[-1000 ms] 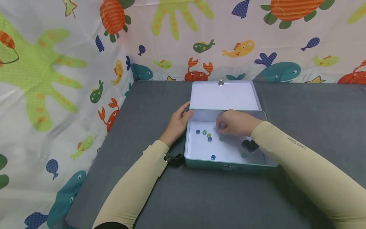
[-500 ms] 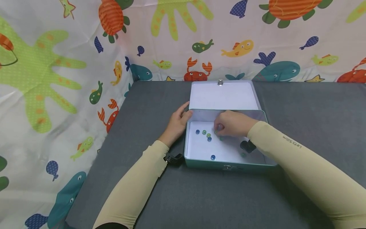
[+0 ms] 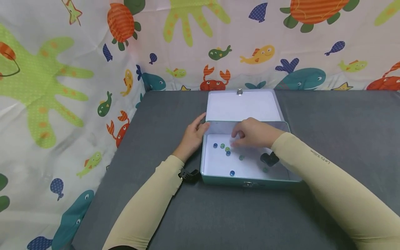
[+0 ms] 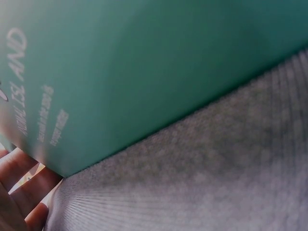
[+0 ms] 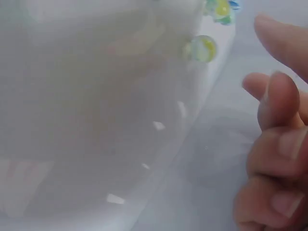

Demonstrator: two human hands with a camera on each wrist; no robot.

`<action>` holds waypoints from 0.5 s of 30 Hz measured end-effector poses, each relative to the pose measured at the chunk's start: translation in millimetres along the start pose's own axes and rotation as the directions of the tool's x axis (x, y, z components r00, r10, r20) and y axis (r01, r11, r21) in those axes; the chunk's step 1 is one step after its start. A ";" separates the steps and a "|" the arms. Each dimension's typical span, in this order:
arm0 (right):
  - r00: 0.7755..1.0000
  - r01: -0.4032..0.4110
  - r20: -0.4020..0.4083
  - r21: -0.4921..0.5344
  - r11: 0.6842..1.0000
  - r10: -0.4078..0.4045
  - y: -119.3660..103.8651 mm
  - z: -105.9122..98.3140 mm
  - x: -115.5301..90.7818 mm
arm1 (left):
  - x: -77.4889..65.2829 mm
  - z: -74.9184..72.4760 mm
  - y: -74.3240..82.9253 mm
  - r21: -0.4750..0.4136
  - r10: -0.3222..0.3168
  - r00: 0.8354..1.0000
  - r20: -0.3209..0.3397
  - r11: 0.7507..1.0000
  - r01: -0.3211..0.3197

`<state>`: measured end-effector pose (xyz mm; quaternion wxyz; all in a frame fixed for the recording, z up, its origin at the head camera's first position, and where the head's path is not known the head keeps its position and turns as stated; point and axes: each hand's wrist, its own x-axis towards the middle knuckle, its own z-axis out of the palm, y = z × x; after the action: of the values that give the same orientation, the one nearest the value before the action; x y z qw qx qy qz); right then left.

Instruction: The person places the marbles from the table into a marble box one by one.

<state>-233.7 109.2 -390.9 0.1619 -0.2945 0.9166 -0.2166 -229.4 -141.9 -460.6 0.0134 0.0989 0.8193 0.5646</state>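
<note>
A shallow green tin box [image 3: 231, 180] with a white inside lies with its lid [image 3: 243, 106] folded back. Several blue and green glass marbles are scattered on its floor, among them a blue marble [image 3: 232, 173] near the front. My right hand [image 3: 257, 133] hovers inside the box, thumb and forefinger apart and the other fingers curled, with nothing visible between them. In the right wrist view a clear marble with yellow [image 5: 204, 48] lies left of the fingers. My left hand [image 3: 192, 139] rests with extended fingers against the box's left side, by the hinge corner.
The box stands on a grey cloth-covered table [image 3: 250, 215]. A sea-animal curtain [image 3: 187, 52] hangs behind and to the left. The box's walls surround the right hand, and a black wrist camera [image 3: 269, 159] hangs beneath that wrist.
The right thumb and forefinger have spread apart, where they were pinched together with a green marble at their tips half a second ago. The left hand has stayed at the box's side.
</note>
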 end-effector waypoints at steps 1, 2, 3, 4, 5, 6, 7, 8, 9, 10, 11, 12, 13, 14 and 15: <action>1.000 0.002 -0.016 0.008 1.000 -0.002 0.1 -0.6 -0.4 | -0.2 0.0 0.1 -0.001 -0.001 1.000 0.001 1.000 0.001; 0.999 0.004 -0.033 0.016 1.000 -0.003 0.3 -1.2 -0.9 | -0.2 0.1 0.3 -0.003 -0.001 1.000 0.002 1.000 0.001; 0.999 0.007 -0.051 0.022 1.000 -0.006 0.6 -2.1 -1.3 | -0.3 0.2 0.8 -0.007 0.000 1.000 0.003 1.000 0.000; 0.998 0.012 -0.069 0.030 0.999 -0.010 0.7 -3.0 -1.8 | -0.3 0.1 1.3 -0.012 0.000 1.000 0.004 1.000 0.000; 0.996 0.020 -0.088 0.034 0.999 -0.017 1.1 -3.9 -2.0 | -0.4 0.0 1.8 -0.013 0.001 1.000 0.004 1.000 -0.001; 0.994 0.030 -0.106 0.041 0.999 -0.026 1.4 -4.7 -2.4 | -0.7 -0.3 2.2 -0.017 0.000 1.000 0.006 1.000 0.000; 0.992 0.039 -0.122 0.048 0.998 -0.033 1.9 -5.3 -2.9 | -1.0 -0.5 2.6 -0.017 -0.001 1.000 0.006 1.000 0.001; 0.989 0.048 -0.139 0.051 0.998 -0.040 2.4 -5.8 -3.4 | -1.1 -0.6 2.6 -0.016 0.000 1.000 0.009 1.000 0.000; 0.987 0.055 -0.156 0.056 0.997 -0.046 2.6 -6.2 -4.1 | -1.3 -0.8 2.4 -0.016 0.001 1.000 0.011 1.000 -0.001; 0.984 0.062 -0.173 0.063 0.996 -0.050 2.4 -6.5 -5.0 | -1.6 -0.9 2.2 -0.015 0.003 1.000 0.013 1.000 -0.003; 0.980 0.068 -0.190 0.070 0.995 -0.054 2.3 -6.6 -6.0 | -1.8 -1.0 1.9 -0.016 0.006 1.000 0.014 1.000 -0.006; 0.976 0.074 -0.210 0.073 0.995 -0.057 2.0 -7.0 -7.2 | -1.9 -1.0 1.5 -0.017 0.010 1.000 0.015 1.000 -0.010; 0.971 0.078 -0.232 0.075 0.994 -0.059 1.7 -7.2 -8.7 | -1.8 -0.6 1.2 -0.018 0.015 1.000 0.013 1.000 -0.015; 0.965 0.081 -0.255 0.079 0.994 -0.058 1.0 -7.5 -10.7 | -1.8 -0.3 0.9 -0.018 0.018 1.000 0.013 1.000 -0.018; 0.959 0.081 -0.280 0.087 0.993 -0.054 0.3 -8.1 -12.9 | -2.1 0.1 0.8 -0.018 0.019 1.000 0.012 1.000 -0.019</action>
<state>-227.3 119.8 -381.9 0.0390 -0.2841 0.9080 -0.3056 -227.3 -142.0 -460.1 0.0137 0.1099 0.8133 0.5713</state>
